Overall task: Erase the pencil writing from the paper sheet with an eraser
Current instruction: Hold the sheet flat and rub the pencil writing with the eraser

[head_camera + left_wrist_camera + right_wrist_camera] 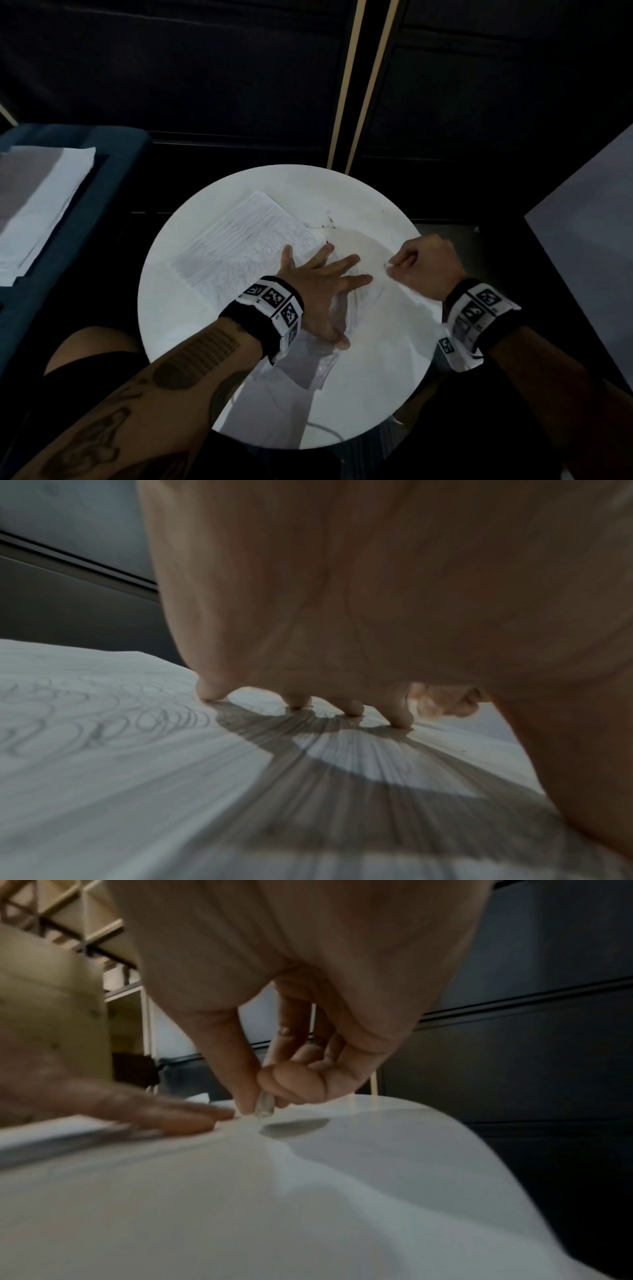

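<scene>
A paper sheet (239,240) covered in grey pencil scribbles lies on the round white table (376,394). My left hand (318,274) lies flat on the sheet with spread, straight fingers (400,718) pressing it down. The pencil lines (103,723) run under the palm. My right hand (421,263) is just right of the left fingertips, its thumb and fingers pinching a small pale eraser (265,1107). The eraser's tip meets the paper close to the left fingertips (192,1118). In the head view the eraser (388,265) shows only as a small white speck.
Small dark crumbs (329,222) lie on the table beyond the sheet. A blue seat with a stack of white papers (41,205) stands at the left. A grey panel (589,240) rises at the right. The table edge curves near my right wrist.
</scene>
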Available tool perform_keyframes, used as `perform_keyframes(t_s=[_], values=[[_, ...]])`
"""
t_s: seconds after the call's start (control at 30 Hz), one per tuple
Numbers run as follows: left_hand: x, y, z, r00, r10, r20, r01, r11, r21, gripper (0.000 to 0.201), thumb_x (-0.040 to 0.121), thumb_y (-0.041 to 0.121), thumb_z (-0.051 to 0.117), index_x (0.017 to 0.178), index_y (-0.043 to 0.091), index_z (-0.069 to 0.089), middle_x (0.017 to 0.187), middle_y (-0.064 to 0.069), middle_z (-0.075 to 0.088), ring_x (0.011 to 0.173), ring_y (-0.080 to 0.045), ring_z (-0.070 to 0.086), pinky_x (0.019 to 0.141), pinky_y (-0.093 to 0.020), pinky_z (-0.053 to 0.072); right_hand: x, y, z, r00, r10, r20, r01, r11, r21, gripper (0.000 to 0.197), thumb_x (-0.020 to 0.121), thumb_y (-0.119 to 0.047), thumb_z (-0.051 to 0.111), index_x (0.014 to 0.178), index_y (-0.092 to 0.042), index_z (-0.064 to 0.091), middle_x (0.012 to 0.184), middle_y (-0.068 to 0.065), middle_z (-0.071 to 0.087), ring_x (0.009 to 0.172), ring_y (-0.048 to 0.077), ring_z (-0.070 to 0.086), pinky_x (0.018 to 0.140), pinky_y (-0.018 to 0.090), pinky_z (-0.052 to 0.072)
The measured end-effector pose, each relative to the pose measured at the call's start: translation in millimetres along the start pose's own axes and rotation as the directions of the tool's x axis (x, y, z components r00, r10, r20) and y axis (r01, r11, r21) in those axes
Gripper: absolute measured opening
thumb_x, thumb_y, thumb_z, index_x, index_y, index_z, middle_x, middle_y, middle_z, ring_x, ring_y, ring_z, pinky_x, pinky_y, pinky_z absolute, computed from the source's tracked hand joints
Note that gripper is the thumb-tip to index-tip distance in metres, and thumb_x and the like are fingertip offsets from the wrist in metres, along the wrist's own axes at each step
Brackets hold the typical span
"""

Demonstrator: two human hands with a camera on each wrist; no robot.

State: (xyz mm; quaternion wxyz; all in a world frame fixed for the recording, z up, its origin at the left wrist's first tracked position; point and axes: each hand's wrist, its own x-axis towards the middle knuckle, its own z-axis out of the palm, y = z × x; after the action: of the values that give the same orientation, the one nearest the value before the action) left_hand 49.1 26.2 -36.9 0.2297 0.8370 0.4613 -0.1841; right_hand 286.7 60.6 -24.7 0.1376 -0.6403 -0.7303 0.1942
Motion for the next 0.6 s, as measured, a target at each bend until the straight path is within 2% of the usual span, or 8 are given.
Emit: perform_keyframes(t_s=[0.07, 0.13, 0.27, 0.37, 0.4, 0.43, 0.5, 0.6], values=[[0.5, -1.6, 0.8, 1.000, -0.004, -0.005, 0.004, 1.000, -0.009, 0.125, 0.070, 0.084, 0.072, 0.157, 0.059, -0.014, 0.166, 0.025, -0.032, 0.155, -0.021, -0.033, 0.110, -0.082, -0.016, -1.3, -0.5, -5.9, 0.998, -0.031, -0.051, 0.034, 0.998, 0.047, 0.013, 0.077, -0.024, 0.089, 0.069, -0.019, 0.078, 0.063, -0.016, 0.067, 0.062, -0.008, 0.062, 0.059, 0.003, 0.040], [-0.2, -1.6, 0.5, 1.000, -0.007, 0.003, 0.008, 1.000, -0.029, 0.127, 0.070, 0.083, 0.074, 0.158, 0.058, -0.014, 0.166, 0.026, -0.032, 0.154, -0.020, -0.034, 0.110, -0.082, -0.017, -8.4, -4.3, -5.5, 0.998, -0.055, -0.007, 0.055, 0.997, 0.047, 0.015, 0.077, -0.022, 0.089, 0.068, -0.021, 0.077, 0.061, -0.018, 0.066, 0.063, -0.013, 0.062, 0.059, 0.001, 0.041], [1.1, -0.7, -0.1, 1.000, -0.005, 0.011, 0.005, 1.000, -0.024, 0.127, 0.070, 0.083, 0.073, 0.158, 0.057, -0.015, 0.166, 0.025, -0.032, 0.154, -0.021, -0.035, 0.110, -0.082, -0.016, -26.9, -18.1, 15.0, 0.975, -0.116, 0.187, 0.110, 0.993, 0.046, 0.019, 0.077, -0.019, 0.086, 0.067, -0.029, 0.074, 0.060, -0.014, 0.068, 0.067, -0.007, 0.065, 0.062, 0.006, 0.042], [2.7, -1.7, 0.6, 1.000, -0.007, 0.007, 0.007, 1.000, -0.021, 0.128, 0.069, 0.084, 0.073, 0.157, 0.058, -0.016, 0.166, 0.025, -0.032, 0.154, -0.021, -0.034, 0.109, -0.083, -0.016, -17.9, -14.3, 19.9, 0.982, -0.110, 0.156, 0.105, 0.994, 0.042, 0.014, 0.077, -0.018, 0.086, 0.068, -0.024, 0.077, 0.060, -0.012, 0.068, 0.065, -0.003, 0.065, 0.064, 0.004, 0.043], [2.5, -2.0, 0.7, 1.000, -0.006, 0.006, 0.007, 1.000, -0.020, 0.128, 0.069, 0.084, 0.073, 0.157, 0.058, -0.016, 0.166, 0.025, -0.032, 0.155, -0.021, -0.033, 0.109, -0.083, -0.016, -12.2, -11.4, 18.5, 0.990, -0.078, 0.122, 0.075, 0.997, 0.027, 0.014, 0.078, -0.019, 0.085, 0.068, -0.024, 0.076, 0.060, -0.011, 0.068, 0.068, 0.000, 0.065, 0.069, 0.008, 0.048], [1.7, -1.6, 0.3, 1.000, -0.005, 0.005, 0.005, 1.000, -0.017, 0.128, 0.069, 0.083, 0.074, 0.158, 0.057, -0.015, 0.166, 0.025, -0.031, 0.155, -0.022, -0.032, 0.109, -0.083, -0.015, -8.5, -9.8, 16.1, 0.994, -0.048, 0.098, 0.047, 0.999, 0.011, 0.016, 0.079, -0.021, 0.084, 0.067, -0.026, 0.074, 0.061, -0.012, 0.067, 0.075, 0.002, 0.065, 0.075, 0.017, 0.053], [0.6, 0.0, 0.0, 1.000, -0.008, 0.002, 0.008, 1.000, -0.015, 0.129, 0.069, 0.081, 0.075, 0.159, 0.057, -0.013, 0.167, 0.024, -0.029, 0.156, -0.022, -0.031, 0.110, -0.083, -0.015, -8.9, -12.0, 14.3, 0.992, -0.041, 0.119, 0.041, 0.999, -0.001, 0.019, 0.079, -0.021, 0.082, 0.065, -0.028, 0.071, 0.061, -0.012, 0.066, 0.085, 0.014, 0.064, 0.082, 0.026, 0.054], [0.9, 1.1, -0.9, 1.000, -0.014, -0.005, 0.014, 1.000, -0.014, 0.128, 0.069, 0.081, 0.075, 0.159, 0.056, -0.012, 0.168, 0.023, -0.029, 0.156, -0.023, -0.031, 0.110, -0.084, -0.014, -23.3, -23.9, 16.6, 0.959, -0.153, 0.238, 0.158, 0.987, -0.003, 0.012, 0.076, -0.018, 0.084, 0.068, -0.022, 0.076, 0.058, -0.013, 0.065, 0.068, 0.003, 0.065, 0.077, 0.017, 0.046]])
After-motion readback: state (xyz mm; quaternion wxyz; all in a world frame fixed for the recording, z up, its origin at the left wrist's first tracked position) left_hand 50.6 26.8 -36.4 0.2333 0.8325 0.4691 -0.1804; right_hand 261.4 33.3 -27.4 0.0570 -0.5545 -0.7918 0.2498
